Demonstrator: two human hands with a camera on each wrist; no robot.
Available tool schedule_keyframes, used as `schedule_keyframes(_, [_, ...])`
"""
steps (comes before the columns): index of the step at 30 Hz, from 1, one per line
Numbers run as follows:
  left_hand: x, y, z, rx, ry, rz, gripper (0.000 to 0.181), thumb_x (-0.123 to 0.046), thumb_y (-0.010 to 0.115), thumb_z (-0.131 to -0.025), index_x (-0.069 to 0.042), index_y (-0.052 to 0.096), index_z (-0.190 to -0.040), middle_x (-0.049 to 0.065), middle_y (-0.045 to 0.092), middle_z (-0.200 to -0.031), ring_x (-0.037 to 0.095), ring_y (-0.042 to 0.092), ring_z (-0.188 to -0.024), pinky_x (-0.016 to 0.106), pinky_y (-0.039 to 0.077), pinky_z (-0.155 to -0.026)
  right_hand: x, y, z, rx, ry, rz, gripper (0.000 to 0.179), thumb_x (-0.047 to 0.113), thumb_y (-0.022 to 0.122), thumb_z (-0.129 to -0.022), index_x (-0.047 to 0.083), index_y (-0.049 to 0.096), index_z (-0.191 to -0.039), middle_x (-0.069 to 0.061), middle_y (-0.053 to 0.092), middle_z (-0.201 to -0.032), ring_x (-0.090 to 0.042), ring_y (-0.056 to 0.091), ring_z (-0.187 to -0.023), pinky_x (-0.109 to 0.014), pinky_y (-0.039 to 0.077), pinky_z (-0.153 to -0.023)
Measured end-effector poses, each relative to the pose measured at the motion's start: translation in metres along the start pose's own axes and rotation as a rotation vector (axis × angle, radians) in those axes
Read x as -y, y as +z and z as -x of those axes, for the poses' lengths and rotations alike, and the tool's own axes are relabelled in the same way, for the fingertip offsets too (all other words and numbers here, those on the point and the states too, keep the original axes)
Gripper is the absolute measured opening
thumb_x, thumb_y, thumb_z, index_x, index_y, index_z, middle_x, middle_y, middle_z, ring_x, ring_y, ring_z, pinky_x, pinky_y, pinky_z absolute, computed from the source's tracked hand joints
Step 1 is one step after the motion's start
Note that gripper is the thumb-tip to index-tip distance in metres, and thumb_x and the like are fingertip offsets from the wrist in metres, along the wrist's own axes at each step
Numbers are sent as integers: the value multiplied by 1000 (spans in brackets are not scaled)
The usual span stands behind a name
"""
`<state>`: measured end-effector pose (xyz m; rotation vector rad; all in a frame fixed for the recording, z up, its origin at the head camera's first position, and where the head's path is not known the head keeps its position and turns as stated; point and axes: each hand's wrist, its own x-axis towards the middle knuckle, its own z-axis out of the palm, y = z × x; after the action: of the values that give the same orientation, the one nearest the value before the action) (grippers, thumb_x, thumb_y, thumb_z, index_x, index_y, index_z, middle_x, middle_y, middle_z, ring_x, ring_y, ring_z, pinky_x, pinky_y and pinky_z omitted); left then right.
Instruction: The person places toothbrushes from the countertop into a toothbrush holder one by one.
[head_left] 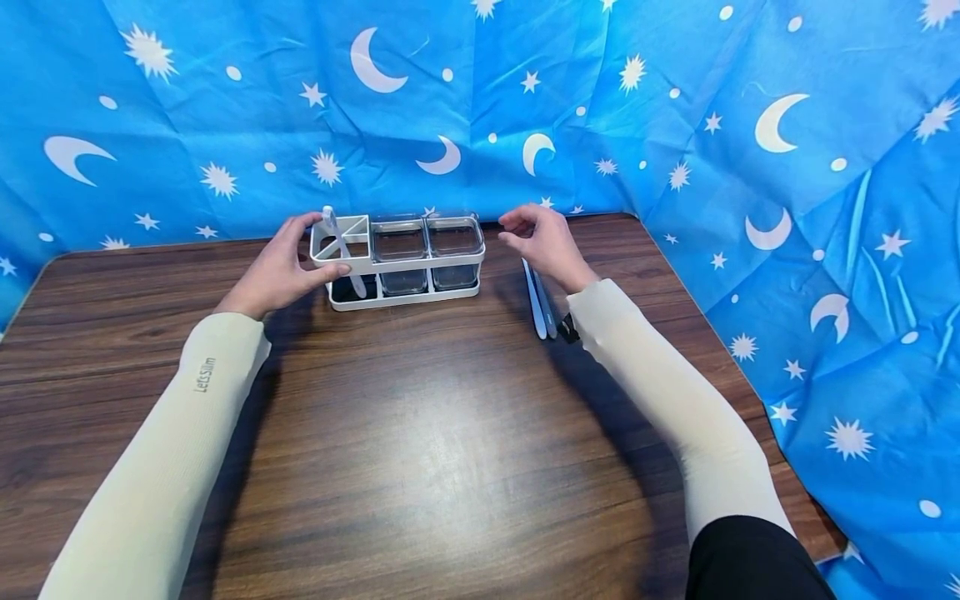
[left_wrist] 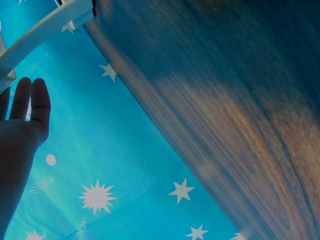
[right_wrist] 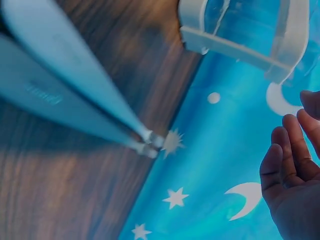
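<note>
A white toothbrush holder (head_left: pixel 442 293) with clear cups stands at the back of the table. One pale toothbrush (head_left: pixel 342 242) leans in its left section, head up. My left hand (head_left: pixel 273 271) grips the holder's left end, thumb across the front rim and the other fingers at the back corner. In the left wrist view, two fingers (left_wrist: pixel 41 102) stretch up beside the white rim. Just off the holder's right end, my right hand (head_left: pixel 551 242) hovers with loosely bent fingers and holds nothing. Below it lie a light blue toothbrush (head_left: pixel 536 310) and a grey toothbrush (head_left: pixel 550 317).
A small black thing (head_left: pixel 567 327) lies beside the two toothbrushes, partly hidden by my right sleeve (head_left: pixel 652 383). Blue cloth (head_left: pixel 480 108) with moons and stars hangs behind the dark wooden table (head_left: pixel 420 417) and along its right side.
</note>
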<state>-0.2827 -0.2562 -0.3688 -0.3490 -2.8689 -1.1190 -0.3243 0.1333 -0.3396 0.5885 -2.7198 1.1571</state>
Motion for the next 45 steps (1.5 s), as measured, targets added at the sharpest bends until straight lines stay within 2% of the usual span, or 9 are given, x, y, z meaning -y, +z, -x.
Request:
schedule_keyframes(9, [1, 0, 0, 3, 0, 2, 97, -54, 68, -80, -17, 14, -152, 14, 20, -152, 39, 39, -115, 60, 30, -96, -21, -1, 5, 16, 110, 27, 20, 22, 65, -91, 16, 66, -111, 2, 61, -104, -12, 53, -90, -26, 47, -77])
schedule_keyframes(22, [2, 1, 0, -4, 1, 3, 97, -54, 69, -80, -17, 14, -152, 13, 20, -151, 38, 42, -112, 59, 32, -95, -36, -1, 11, 32, 147, 44, 19, 18, 64, -92, 11, 65, -109, -3, 60, -101, -17, 54, -89, -30, 48, -78])
schedule_keyframes(27, [1, 2, 0, -9, 4, -2, 97, -53, 69, -80, -16, 15, -152, 14, 22, -150, 38, 43, -111, 58, 32, -95, -39, -2, 12, 46, 197, 47, 19, 15, 63, -92, 7, 65, -109, -6, 61, -100, -20, 55, -89, -34, 47, -78])
schedule_keyframes(36, [1, 2, 2, -6, -5, -1, 97, -54, 68, -80, -16, 15, -152, 14, 22, -150, 38, 42, -111, 58, 33, -94, -50, -2, 13, 65, 233, 102, 16, 11, 63, -92, 6, 66, -106, -8, 63, -101, -21, 56, -90, -35, 48, -81])
schedule_keyframes(40, [1, 2, 1, -8, -3, 3, 97, -54, 68, -80, -16, 15, -152, 14, 22, -150, 38, 41, -113, 59, 32, -95, -54, -2, 13, 90, 248, 117, 17, 9, 63, -91, 4, 66, -107, -10, 62, -101, -23, 56, -91, -37, 47, -82])
schedule_keyframes(45, [1, 1, 0, -7, 0, 2, 97, -54, 68, -80, -16, 15, -152, 14, 22, -150, 38, 41, -113, 59, 33, -94, -58, -2, 15, 152, 323, 121, 16, 6, 61, -92, 5, 64, -108, -10, 60, -101, -25, 55, -90, -37, 47, -79])
